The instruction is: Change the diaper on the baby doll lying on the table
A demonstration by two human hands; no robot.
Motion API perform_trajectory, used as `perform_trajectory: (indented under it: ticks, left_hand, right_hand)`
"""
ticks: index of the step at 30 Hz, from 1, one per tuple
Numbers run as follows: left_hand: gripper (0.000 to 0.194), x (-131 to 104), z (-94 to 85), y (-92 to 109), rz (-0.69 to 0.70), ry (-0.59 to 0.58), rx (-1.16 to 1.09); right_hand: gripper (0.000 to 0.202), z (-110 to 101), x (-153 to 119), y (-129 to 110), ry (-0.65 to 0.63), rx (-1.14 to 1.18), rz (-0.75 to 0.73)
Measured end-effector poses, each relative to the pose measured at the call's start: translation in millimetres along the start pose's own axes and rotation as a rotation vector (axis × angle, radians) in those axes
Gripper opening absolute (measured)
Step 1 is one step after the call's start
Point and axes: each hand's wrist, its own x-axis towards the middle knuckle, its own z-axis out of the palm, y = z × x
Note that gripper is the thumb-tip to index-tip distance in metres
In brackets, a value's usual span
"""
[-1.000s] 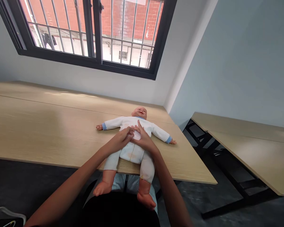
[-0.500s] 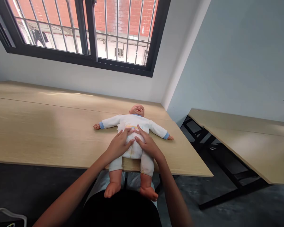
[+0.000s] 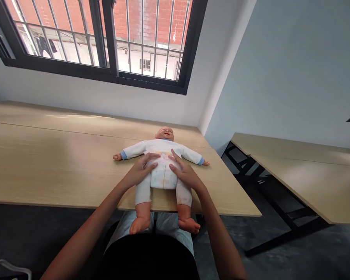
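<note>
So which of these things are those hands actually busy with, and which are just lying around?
In use:
doll, lying face up
white diaper around its hips
left hand and right hand, at the diaper's sides
table, under the doll

Just around:
second table, to the right
window with bars
pale-edged object, lower left, cut off; can't tell what

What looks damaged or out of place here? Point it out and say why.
The doll wears a diaper with brownish marks low on its front, odd against the white. Both feet jut past the edge of the table instead of lying on it.
</note>
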Motion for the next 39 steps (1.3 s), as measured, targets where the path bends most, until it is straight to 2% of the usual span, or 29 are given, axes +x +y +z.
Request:
perform_trajectory:
  ticks: [3,5,6,10,14,21,26,30,36,39]
  left_hand:
    - [0.025,-12.9,-17.0,1.1,-0.039,0.190,0.052]
    - [0.021,-22.9,-20.9,0.9,-0.035,0.198,0.141]
    - [0.019,-27.4,-19.9,0.6,-0.031,0.179,0.177]
    - [0.015,-40.0,-2.4,-0.4,-0.058,0.151,0.259]
    - [0.014,-44.0,11.5,-2.1,-0.083,0.155,0.267]
    - [0.022,-44.9,2.1,-11.7,-0.140,0.129,0.087]
    - [0.017,-51.5,6.1,-2.9,-0.128,0.119,0.234]
    - [0.018,-52.7,6.7,4.5,-0.113,0.108,0.267]
    - [0.024,-53.6,0.0,5.0,-0.142,0.076,0.134]
    - [0.025,-51.3,-4.5,6.9,-0.205,0.136,0.018]
  right_hand:
    - [0.044,-7.2,-22.0,-4.9,0.248,-0.045,0.031]
    - [0.026,-7.2,-38.1,-6.1,0.375,-0.133,0.064]
    - [0.022,-5.1,-45.3,-6.3,0.393,-0.177,0.079]
    - [0.012,12.4,-60.7,-6.2,0.307,-0.295,0.077]
    - [0.007,24.5,-56.9,-4.7,0.289,-0.352,0.053]
    - [0.006,18.4,-54.8,-3.5,0.280,-0.334,0.091]
    - [0.011,17.9,-62.2,-9.4,0.227,-0.315,0.108]
    - [0.003,19.6,-64.3,-11.6,0.239,-0.274,0.123]
    - [0.011,17.7,-66.9,-2.0,0.226,-0.089,0.140]
    - [0.030,11.2,-67.9,6.0,0.270,0.139,0.200]
